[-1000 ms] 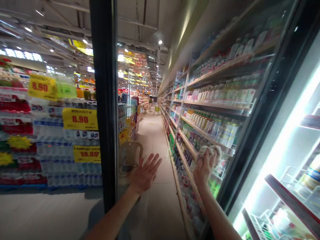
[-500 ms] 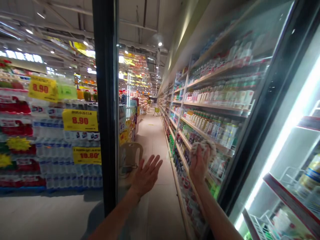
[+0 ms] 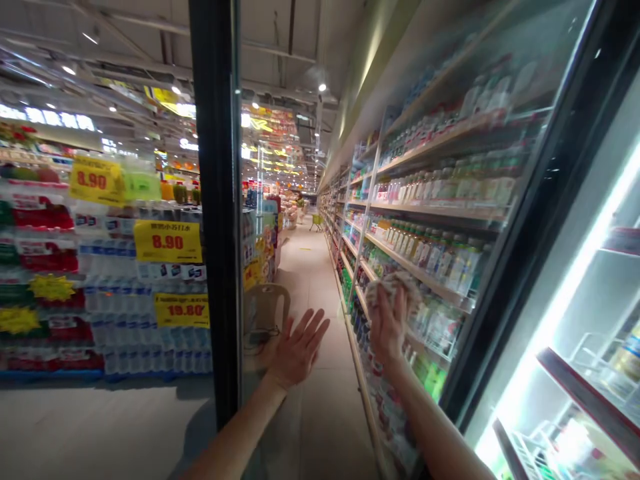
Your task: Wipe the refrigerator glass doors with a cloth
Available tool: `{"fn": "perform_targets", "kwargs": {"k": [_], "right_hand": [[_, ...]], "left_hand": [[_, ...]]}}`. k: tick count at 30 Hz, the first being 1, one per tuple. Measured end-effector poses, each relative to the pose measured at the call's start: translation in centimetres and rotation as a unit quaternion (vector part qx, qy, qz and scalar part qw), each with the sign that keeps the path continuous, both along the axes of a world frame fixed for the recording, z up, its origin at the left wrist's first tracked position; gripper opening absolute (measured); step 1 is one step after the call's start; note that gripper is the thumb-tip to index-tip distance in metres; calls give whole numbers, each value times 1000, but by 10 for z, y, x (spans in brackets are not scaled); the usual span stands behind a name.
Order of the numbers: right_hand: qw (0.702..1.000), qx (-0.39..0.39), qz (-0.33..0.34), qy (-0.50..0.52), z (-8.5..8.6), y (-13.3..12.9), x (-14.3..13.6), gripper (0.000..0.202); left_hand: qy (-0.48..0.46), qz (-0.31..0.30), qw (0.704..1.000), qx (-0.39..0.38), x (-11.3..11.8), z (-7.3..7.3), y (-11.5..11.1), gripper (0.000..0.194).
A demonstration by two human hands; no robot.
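A glass door in a black frame (image 3: 217, 200) stands in front of me, with shelves of bottles showing in the pane. My left hand (image 3: 299, 350) lies flat against the glass at lower centre, fingers spread, holding nothing. To its right, my right hand (image 3: 387, 327) presses a crumpled light cloth (image 3: 407, 292) against the pane. The cloth sits under and around the fingertips.
A lit cooler with wire shelves (image 3: 590, 400) is at the right edge. Stacked bottle packs (image 3: 145, 320) with yellow price signs (image 3: 169, 242) stand at left. A beige chair (image 3: 267, 307) shows in the glass.
My right hand and the cloth have moved a little to the left on the glass. My left hand stays almost in place. The view has shifted slightly.
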State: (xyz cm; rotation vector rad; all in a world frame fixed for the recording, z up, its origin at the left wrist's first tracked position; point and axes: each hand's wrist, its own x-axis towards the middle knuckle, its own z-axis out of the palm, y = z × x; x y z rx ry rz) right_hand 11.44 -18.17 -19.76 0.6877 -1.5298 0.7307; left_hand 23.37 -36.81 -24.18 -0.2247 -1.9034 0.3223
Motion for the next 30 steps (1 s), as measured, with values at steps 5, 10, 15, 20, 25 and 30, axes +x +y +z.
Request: {"fn": "perform_targets", "kwargs": {"k": [5,10,15,20,25,30], "right_hand": [[995,92,4,35,0,4,1,39],[976,-175,-47,-119,18,71,-47,48],[983,-148,-37,-105,14,55,-38,46],[998,51,-19,18,8,32,-26,37],[987,-136,-61,-57,24,77,-56,46],[990,-129,-38,-31,31,54,-39,47]], "left_hand": [[-2,0,1000,1,-1,0,-1,46],[4,-7,1000,6,-1,0,1,46],[4,-13,1000,11,3,-1,1,50],[37,-29,997,53,12,40,-6,59],[107,34,990,86,13,90,-6,65],[121,45,989,73,13,91,-2,65]]}}
